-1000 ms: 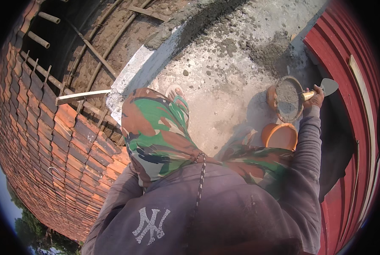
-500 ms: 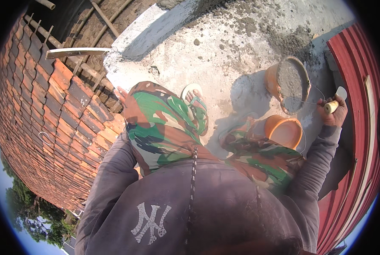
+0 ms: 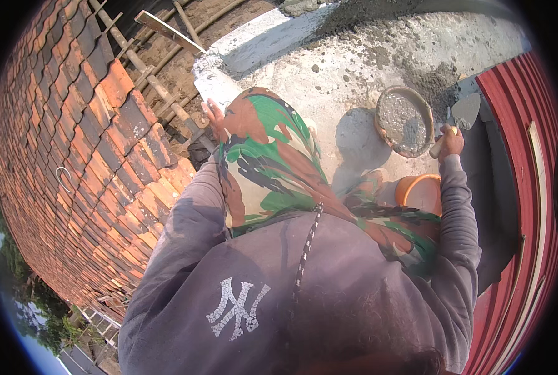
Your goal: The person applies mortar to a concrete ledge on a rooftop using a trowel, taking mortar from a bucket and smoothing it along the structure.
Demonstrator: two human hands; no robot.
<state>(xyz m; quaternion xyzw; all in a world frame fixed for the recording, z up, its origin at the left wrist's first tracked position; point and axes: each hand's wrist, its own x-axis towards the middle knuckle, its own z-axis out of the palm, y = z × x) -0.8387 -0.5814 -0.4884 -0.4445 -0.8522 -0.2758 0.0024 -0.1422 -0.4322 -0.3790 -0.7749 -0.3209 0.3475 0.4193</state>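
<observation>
My right hand (image 3: 451,142) is closed around the pale wooden handle of a trowel (image 3: 465,112). The trowel's grey blade points away from me, just right of a bucket (image 3: 379,125) filled with wet grey mortar. Closer to my leg stands an orange bucket (image 3: 406,187) with a smooth, greyish content; my trouser leg partly covers it. On the other side, my left hand (image 3: 214,117) rests beside my raised knee at the end of the white ledge (image 3: 213,84). Its visible fingers are stretched out and hold nothing; my knee hides part of it.
Orange and dark roof tiles (image 3: 85,169) slope away at left. Bamboo poles (image 3: 166,103) cross a gap beyond them, where a wooden board (image 3: 169,32) sticks out. Red corrugated sheeting (image 3: 523,106) borders the right. Mortar lumps lie scattered over the pale concrete surface (image 3: 291,81).
My right hand has moved forward and left, bringing the trowel blade up beside the mortar bucket. The view has shifted, and my left hand stays by the ledge end.
</observation>
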